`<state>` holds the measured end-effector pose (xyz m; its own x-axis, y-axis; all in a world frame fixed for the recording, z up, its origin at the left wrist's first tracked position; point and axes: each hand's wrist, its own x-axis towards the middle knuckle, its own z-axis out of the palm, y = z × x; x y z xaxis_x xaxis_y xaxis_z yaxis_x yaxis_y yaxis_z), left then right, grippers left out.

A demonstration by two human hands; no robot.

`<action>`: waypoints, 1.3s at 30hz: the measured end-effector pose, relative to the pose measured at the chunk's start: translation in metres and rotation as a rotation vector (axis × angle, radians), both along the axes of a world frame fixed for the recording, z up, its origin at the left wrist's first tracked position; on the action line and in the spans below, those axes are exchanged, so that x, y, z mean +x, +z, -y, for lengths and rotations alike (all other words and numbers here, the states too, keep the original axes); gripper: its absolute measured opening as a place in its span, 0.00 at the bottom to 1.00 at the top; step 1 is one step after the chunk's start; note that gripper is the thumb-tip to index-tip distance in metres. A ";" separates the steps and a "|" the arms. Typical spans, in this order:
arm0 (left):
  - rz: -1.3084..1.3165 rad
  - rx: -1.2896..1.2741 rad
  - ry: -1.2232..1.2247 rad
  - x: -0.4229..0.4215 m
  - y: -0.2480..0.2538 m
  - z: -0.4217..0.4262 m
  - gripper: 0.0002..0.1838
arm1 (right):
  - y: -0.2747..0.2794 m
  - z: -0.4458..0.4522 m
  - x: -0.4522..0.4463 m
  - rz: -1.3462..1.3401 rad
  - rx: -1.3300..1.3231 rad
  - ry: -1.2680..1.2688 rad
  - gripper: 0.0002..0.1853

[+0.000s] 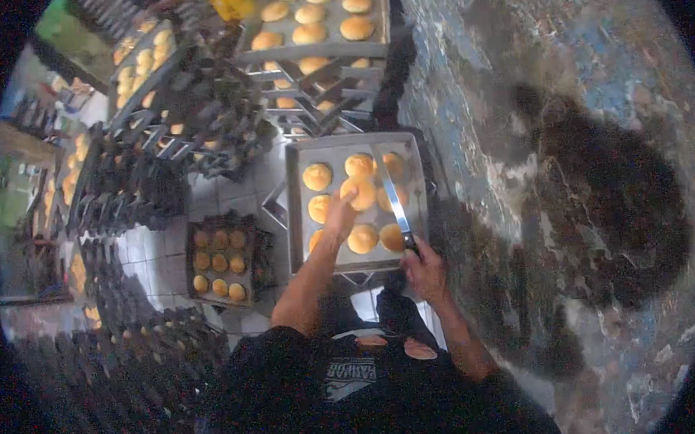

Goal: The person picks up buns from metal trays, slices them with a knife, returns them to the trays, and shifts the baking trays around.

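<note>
My left hand [342,212] has its fingers on a golden bun [360,193] in the middle of a lined metal tray [291,153]. Closed round the dark handle of a long knife [396,200], my right hand [424,269] is at the tray's lower right edge. The blade slants up over the right column of buns, its tip near the top. Other round buns [317,176] lie about the held one in rows. The undersides of my left fingers are hidden.
A stack of trays with buns [310,33] stands ahead. Lower left is another bun tray [219,262] near the floor. Racks of trays [129,177] fill the left side. A rough, stained wall [510,169] rises at the right.
</note>
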<state>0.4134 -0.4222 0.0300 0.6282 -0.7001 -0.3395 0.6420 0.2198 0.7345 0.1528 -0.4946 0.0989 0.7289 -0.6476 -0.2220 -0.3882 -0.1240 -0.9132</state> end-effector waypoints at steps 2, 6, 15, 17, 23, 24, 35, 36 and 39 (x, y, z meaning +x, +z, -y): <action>-0.239 -0.250 -0.003 0.009 0.034 -0.010 0.30 | 0.042 0.001 0.023 0.132 0.030 0.069 0.24; -0.347 -0.387 0.301 0.019 0.092 -0.009 0.27 | 0.080 -0.014 0.039 0.223 -0.131 0.154 0.26; -0.362 -0.462 0.432 0.039 0.127 -0.003 0.25 | 0.103 -0.035 0.029 0.242 -0.174 0.197 0.27; -0.382 -0.455 0.428 0.045 0.120 -0.004 0.24 | 0.103 -0.035 0.024 0.157 -0.283 0.210 0.27; -0.492 -0.508 0.449 0.042 0.122 -0.003 0.20 | 0.107 -0.042 0.026 0.219 -0.246 0.202 0.27; -0.507 -0.517 0.452 0.040 0.125 -0.002 0.19 | 0.107 -0.042 0.028 0.229 -0.240 0.198 0.27; -0.389 -0.489 0.316 0.043 0.144 -0.009 0.17 | 0.119 -0.041 0.042 0.213 -0.427 0.193 0.25; -0.389 -0.494 0.319 0.047 0.141 -0.010 0.17 | 0.116 -0.042 0.041 0.214 -0.432 0.198 0.25; -0.151 -0.324 0.140 0.033 0.139 -0.012 0.19 | 0.122 -0.044 0.045 0.297 -0.155 0.103 0.24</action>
